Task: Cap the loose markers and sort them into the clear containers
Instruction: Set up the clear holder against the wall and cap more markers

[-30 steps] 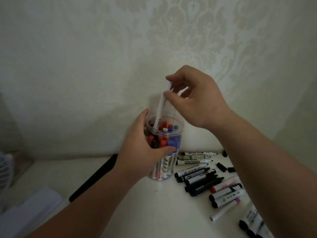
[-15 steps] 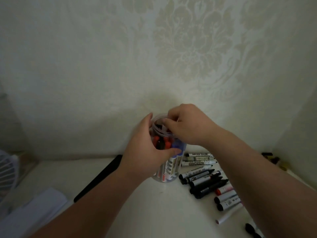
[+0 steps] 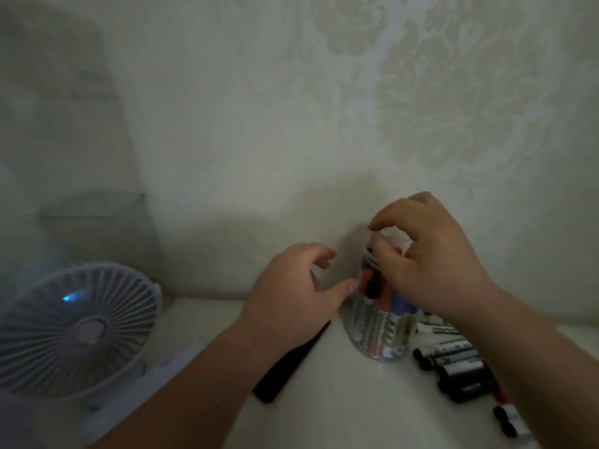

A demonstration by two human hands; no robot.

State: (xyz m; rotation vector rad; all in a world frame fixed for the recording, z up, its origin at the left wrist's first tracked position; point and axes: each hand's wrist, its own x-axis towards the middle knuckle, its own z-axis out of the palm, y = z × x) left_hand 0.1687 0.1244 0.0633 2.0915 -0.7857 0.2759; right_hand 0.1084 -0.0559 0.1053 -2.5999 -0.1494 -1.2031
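While the left hand (image 3: 291,296) is hovering wide, fingers relaxed, the clear smooth plastic cylinder (image 3: 356,319) of upright red, blue and black markers (image 3: 384,306) is standing just beside it near the table's (image 3: 356,409) back edge. The right hand (image 3: 431,264) is curling over its mouth, and I cannot tell what it holds. Pressing there is risking tipping the unsteadied cylinder onto the glossy loose markers (image 3: 460,367) rightward.

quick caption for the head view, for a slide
Right hand curled over a marker-filled clear container, left hand open beside it, loose markers nearby.
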